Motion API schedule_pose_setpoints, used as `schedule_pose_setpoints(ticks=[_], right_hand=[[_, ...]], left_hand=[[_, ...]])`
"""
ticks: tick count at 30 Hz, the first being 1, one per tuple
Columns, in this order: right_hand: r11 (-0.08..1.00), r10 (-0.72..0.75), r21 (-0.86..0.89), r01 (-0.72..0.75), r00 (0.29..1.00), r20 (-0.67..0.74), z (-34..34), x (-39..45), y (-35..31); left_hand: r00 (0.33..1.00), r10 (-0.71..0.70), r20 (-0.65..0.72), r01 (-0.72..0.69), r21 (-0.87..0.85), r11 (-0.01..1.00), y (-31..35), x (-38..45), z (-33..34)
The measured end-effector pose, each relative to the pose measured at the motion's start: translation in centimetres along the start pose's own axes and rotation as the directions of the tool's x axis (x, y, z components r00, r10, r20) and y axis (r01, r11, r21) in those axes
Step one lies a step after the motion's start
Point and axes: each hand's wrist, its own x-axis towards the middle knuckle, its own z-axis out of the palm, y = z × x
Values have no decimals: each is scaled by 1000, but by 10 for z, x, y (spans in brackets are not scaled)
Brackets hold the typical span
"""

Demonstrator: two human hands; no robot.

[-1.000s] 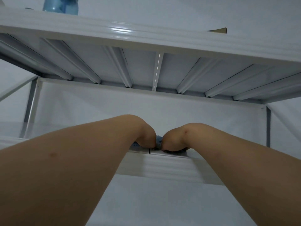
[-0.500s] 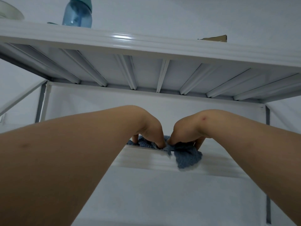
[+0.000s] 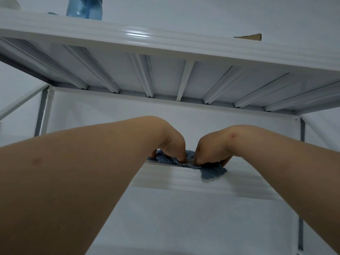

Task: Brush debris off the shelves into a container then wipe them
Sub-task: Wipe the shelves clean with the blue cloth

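Both hands' fingers are hidden behind the knuckles and the cloth. Left hand and right hand curl onto a blue cloth at the front edge of the lower shelf, each gripping it. Cloth bunches beneath the hands; a flap hangs over the edge at 5 o'clock from the right hand. Bottle, cut off, at 11 o'clock on the upper shelf.

Left hand and right hand side by side, both gripping a blue cloth | cloth bunched on the lower shelf front edge (one corner hanging over) | blue bottle on the shelf above, far left
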Motion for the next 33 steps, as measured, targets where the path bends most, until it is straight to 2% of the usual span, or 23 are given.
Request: schedule_pose_setpoints(ticks=[5,9,11,13,14,18,20,23,27,29,31,33], right_hand=[[968,-66,-242,60,998,-17,9,19,-4],[957,-112,-270,104,994,-14,14,24,-10],[962,-115,-253,102,993,-35,15,28,-9],[965,-109,-248,90,992,-65,13,29,-2],[971,-105,-223,88,992,-67,9,29,3],[982,-77,180,64,995,69,-10,24,29],[977,-81,205,58,991,104,-12,22,35],[996,-48,71,46,998,32,-4,35,30],[956,-114,-276,100,993,-33,11,48,18],[942,-126,-318,107,991,-42,11,47,17],[970,-118,-219,107,992,-38,10,43,24],[996,-89,-13,89,996,-20,4,38,35]], left_hand=[[1000,26,-8,-25,117,993,4,19,11],[1000,20,13,-23,221,975,-2,40,17],[1000,21,-5,-19,196,980,-1,41,17],[999,-7,-32,9,83,997,-3,42,13],[999,-31,-30,32,18,999,-5,41,10],[1000,9,-8,-11,-155,988,-4,38,1],[999,35,-8,-36,-172,984,1,37,0],[1000,16,25,-12,-155,988,1,43,5],[1000,1,-4,-1,58,998,16,47,13],[1000,-19,-3,19,73,997,18,48,13],[998,-60,28,60,29,998,17,47,9],[998,-58,33,59,-16,998,16,44,2]])
